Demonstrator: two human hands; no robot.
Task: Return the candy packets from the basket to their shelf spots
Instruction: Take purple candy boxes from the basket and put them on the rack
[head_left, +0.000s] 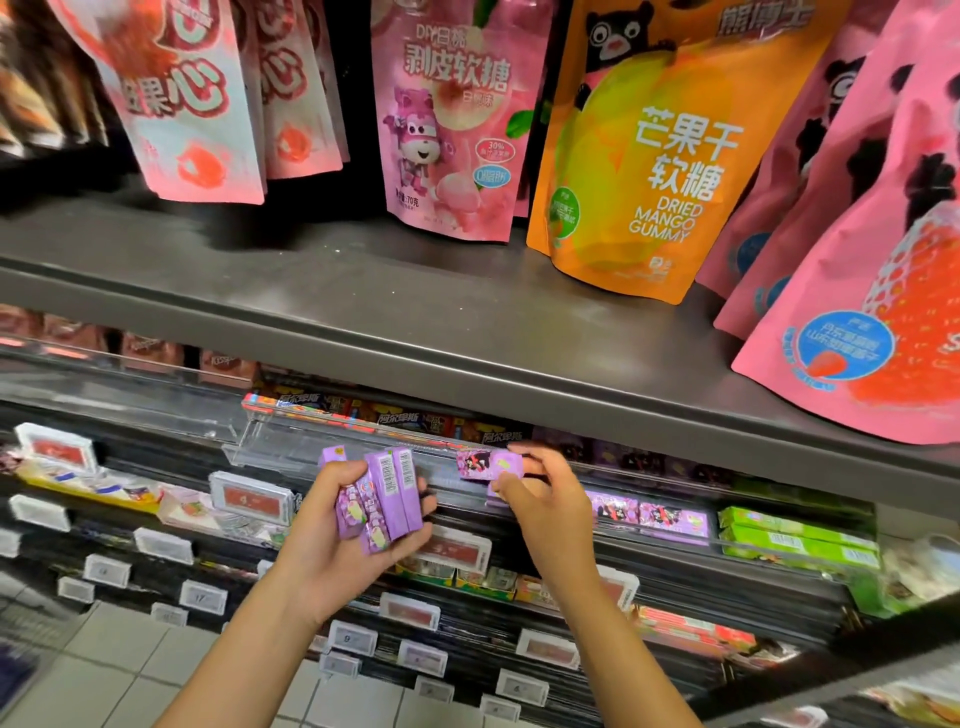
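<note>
My left hand (332, 525) grips a bunch of several purple candy packets (384, 499), held upright in front of the lower shelf. My right hand (545, 499) pinches one more purple packet (488, 464) by its end and holds it at the clear-fronted shelf tray (291, 441). A row of matching purple packets (649, 514) lies in that tray just right of my right hand. No basket is in view.
A grey shelf board (415, 312) juts out above my hands, carrying hanging pouches: pink ones (447, 124), an orange mango gummy bag (660, 150). Green packets (795, 540) lie at the right of the tray. Price tags (249, 501) line the lower rails. Tiled floor (119, 670) at bottom left.
</note>
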